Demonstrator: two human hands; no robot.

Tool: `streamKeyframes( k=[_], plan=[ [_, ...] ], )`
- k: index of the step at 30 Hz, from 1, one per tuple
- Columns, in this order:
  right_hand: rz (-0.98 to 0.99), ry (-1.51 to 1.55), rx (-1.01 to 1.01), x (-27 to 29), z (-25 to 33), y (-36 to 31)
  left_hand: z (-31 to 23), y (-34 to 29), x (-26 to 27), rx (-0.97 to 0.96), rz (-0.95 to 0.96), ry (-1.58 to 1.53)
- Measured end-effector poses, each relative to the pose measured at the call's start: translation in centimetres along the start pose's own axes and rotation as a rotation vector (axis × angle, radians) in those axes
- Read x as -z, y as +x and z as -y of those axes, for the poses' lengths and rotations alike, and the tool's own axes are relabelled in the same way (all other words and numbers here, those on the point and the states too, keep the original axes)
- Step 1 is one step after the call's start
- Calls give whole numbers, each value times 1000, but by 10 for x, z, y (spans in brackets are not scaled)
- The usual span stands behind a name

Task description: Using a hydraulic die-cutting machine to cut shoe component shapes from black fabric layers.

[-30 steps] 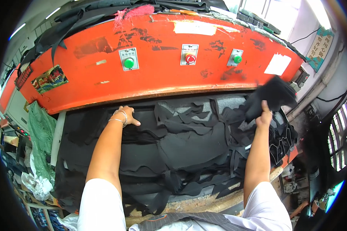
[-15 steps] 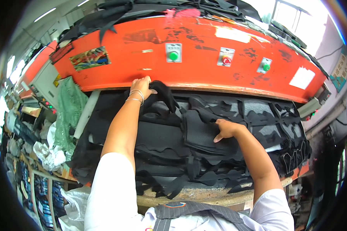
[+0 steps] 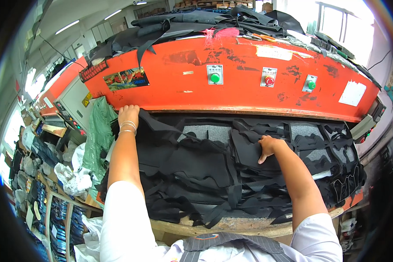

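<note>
Clearing die-cut black fabric off the press desk (image 3: 231, 225): left hand (image 3: 129, 115) at far left, fingers clamped on the black fabric sheet (image 3: 192, 161), right hand (image 3: 268, 146) fingers together pressing a cut stack (image 3: 249, 150) mid-bed; next likely calls for peeling the sheet free.

Bright windows (image 3: 336, 22) upper right; ceiling strip lights (image 3: 67, 27) upper left; cluttered shelves (image 3: 35, 192) at left

On the orange press front sit a colourful rectangular sticker (image 3: 126, 79) at its left end, a pale rectangular label (image 3: 274, 53) near the top edge, and a white paper sheet (image 3: 352, 93) toward its right end.
</note>
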State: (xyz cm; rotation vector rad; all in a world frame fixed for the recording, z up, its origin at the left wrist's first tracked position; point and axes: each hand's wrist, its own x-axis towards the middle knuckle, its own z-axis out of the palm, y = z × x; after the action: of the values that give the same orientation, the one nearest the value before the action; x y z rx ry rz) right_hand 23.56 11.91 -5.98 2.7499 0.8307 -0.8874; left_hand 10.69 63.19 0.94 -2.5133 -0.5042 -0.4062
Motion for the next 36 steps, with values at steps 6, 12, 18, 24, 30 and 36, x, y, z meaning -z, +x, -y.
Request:
streamKeyframes(
  k=[6, 12, 18, 24, 30, 36],
  plan=[
    [-20, -154, 228, -2, 9, 13, -45, -4, 22, -256, -222, -94],
    [31, -141, 200, 7, 17, 17, -49, -30, 67, -556, 27, -159],
    [97, -217, 116, 17, 17, 28, -81, -65, 110, -811, 881, -515],
    [143, -169, -25, 31, 18, 22, -152, -56, 61, -758, 1094, -592],
    [231, 28, -24, 28, -1, 15, -174, -55, 37, -677, 914, -485],
    [40, 76, 168, 7, -11, 4, -186, -51, 43, -630, 961, -532]
  ],
)
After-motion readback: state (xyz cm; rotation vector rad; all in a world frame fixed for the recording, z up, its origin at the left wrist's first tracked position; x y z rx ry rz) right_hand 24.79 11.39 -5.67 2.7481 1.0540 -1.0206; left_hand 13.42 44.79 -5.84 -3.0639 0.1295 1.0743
